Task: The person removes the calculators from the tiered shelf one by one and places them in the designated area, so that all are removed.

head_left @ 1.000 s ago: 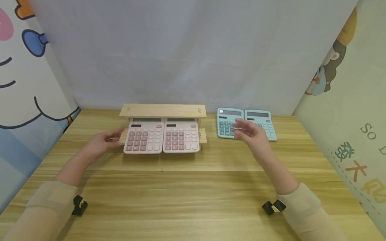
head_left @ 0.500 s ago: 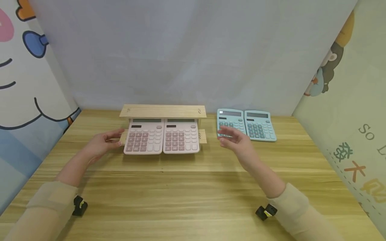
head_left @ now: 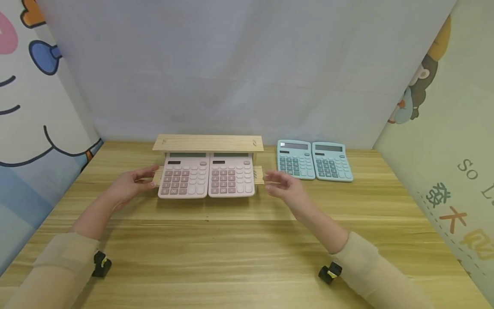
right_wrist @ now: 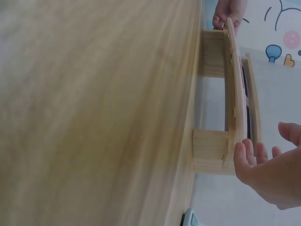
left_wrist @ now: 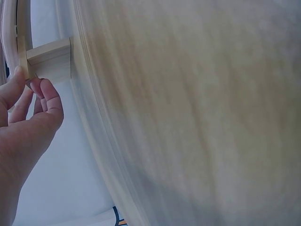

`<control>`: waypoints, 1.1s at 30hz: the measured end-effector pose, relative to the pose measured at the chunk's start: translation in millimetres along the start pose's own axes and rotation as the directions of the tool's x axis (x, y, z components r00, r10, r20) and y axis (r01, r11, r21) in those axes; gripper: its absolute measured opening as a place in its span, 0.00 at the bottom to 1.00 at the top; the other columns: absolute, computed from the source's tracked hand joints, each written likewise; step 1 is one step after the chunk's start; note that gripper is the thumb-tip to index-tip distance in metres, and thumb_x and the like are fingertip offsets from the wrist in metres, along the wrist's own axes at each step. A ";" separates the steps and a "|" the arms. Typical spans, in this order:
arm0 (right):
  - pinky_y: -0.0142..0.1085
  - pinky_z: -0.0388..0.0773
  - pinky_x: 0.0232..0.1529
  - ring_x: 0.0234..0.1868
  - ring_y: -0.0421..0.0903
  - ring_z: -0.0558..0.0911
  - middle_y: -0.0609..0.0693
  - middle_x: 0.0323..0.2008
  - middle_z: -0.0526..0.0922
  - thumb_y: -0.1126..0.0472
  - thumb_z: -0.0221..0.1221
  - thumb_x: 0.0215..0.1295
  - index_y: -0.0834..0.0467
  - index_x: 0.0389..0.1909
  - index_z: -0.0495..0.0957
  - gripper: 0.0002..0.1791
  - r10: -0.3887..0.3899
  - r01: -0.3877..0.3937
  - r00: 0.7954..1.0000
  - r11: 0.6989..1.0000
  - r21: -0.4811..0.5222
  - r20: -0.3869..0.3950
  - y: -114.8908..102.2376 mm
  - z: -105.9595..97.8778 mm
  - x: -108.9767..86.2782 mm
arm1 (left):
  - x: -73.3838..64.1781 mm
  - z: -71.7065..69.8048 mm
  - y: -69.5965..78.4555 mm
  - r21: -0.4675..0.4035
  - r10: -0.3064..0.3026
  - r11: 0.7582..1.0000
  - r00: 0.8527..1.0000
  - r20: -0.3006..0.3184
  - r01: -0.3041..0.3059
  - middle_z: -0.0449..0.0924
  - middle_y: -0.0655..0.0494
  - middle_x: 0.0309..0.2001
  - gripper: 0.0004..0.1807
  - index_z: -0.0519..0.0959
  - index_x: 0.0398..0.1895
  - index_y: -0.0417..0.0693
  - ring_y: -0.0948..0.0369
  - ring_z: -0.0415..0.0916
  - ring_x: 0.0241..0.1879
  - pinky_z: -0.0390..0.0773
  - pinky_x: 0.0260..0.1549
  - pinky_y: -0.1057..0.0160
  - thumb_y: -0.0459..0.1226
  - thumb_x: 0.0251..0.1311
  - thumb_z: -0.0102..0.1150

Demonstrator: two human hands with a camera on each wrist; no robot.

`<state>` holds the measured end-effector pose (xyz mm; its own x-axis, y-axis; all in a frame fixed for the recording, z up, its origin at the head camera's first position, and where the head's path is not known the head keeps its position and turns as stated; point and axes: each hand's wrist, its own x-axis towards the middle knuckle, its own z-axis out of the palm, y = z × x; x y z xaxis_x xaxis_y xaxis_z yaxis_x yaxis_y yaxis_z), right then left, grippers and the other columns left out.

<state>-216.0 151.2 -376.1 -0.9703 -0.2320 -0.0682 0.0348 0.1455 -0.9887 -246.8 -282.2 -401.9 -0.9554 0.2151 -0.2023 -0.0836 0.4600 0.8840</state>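
Note:
A small two-tier wooden shelf stands at the back of the table, bearing two pale pink calculators, a left one and a right one, side by side on its lower board. My left hand pinches the left end of that lower board between thumb and fingers, as the left wrist view shows. By the board's right end is my right hand, fingers loosely bent and thumb apart, with nothing in its grasp. In the right wrist view its fingertips overlap the shelf end.
Two light blue calculators, one beside the other, lie on the wooden table to the right of the shelf. A pale curtain hangs close behind, and printed panels flank both sides.
My right hand has moved left from over the blue calculators to the shelf's right end, uncovering them. The left hand has kept its hold, and the shelf stands where it was.

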 end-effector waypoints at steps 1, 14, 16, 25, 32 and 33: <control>0.37 0.75 0.56 0.60 0.57 0.73 0.60 0.60 0.72 0.65 0.62 0.60 0.59 0.63 0.68 0.29 0.002 -0.002 1.000 1.000 -0.010 0.003 0.9 1.4 0.8 | 0.0 0.1 0.0 0.002 0.000 1.000 1.000 0.000 0.000 0.48 0.34 0.71 0.37 0.49 0.74 0.46 0.39 0.52 0.67 0.59 0.65 0.44 0.37 0.66 0.54; 0.39 0.76 0.55 0.54 0.52 0.78 0.59 0.54 0.77 0.70 0.61 0.58 0.60 0.60 0.71 0.26 0.013 -0.013 1.000 1.000 -0.025 -0.004 7.8 15.1 8.5 | 0.0 0.4 0.8 0.001 -0.005 1.000 1.000 -0.003 0.005 0.48 0.34 0.71 0.37 0.50 0.74 0.47 0.39 0.53 0.67 0.60 0.64 0.45 0.37 0.66 0.54; 0.39 0.75 0.56 0.54 0.52 0.78 0.58 0.53 0.78 0.69 0.62 0.58 0.60 0.60 0.71 0.26 0.027 -0.027 1.000 0.999 -0.042 -0.012 8.1 17.5 9.3 | -0.4 0.6 1.5 0.004 -0.007 1.000 1.000 -0.003 0.007 0.48 0.34 0.71 0.37 0.50 0.74 0.47 0.39 0.52 0.67 0.60 0.64 0.44 0.37 0.66 0.54; 0.37 0.76 0.55 0.51 0.51 0.80 0.58 0.50 0.79 0.71 0.63 0.55 0.61 0.58 0.73 0.26 0.026 -0.028 0.999 0.998 -0.053 -0.045 11.8 24.8 14.1 | -0.9 0.4 1.2 0.028 -0.002 1.000 1.000 -0.005 0.002 0.49 0.34 0.71 0.37 0.50 0.74 0.47 0.39 0.52 0.67 0.60 0.64 0.43 0.38 0.66 0.54; 0.36 0.79 0.50 0.49 0.52 0.81 0.62 0.49 0.78 0.75 0.63 0.52 0.64 0.56 0.74 0.26 0.002 -0.005 0.996 1.000 -0.029 -0.091 13.7 31.5 17.6 | -0.8 0.1 -0.1 0.018 0.002 1.000 1.000 0.000 -0.002 0.49 0.34 0.70 0.37 0.49 0.74 0.47 0.39 0.52 0.67 0.59 0.64 0.43 0.38 0.66 0.54; 0.35 0.79 0.50 0.48 0.52 0.81 0.62 0.49 0.78 0.76 0.63 0.52 0.64 0.55 0.74 0.26 0.002 -0.005 0.995 1.000 -0.029 -0.100 13.9 32.4 18.0 | -0.8 0.2 -0.1 0.016 0.002 1.000 1.000 0.002 -0.002 0.49 0.34 0.70 0.37 0.49 0.74 0.47 0.39 0.51 0.68 0.59 0.65 0.43 0.38 0.66 0.53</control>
<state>-225.2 117.9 -395.3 -0.9893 -0.1345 -0.0564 0.0323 0.1747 -0.9841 -246.0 -282.3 -402.0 -0.9552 0.2175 -0.2010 -0.0769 0.4732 0.8776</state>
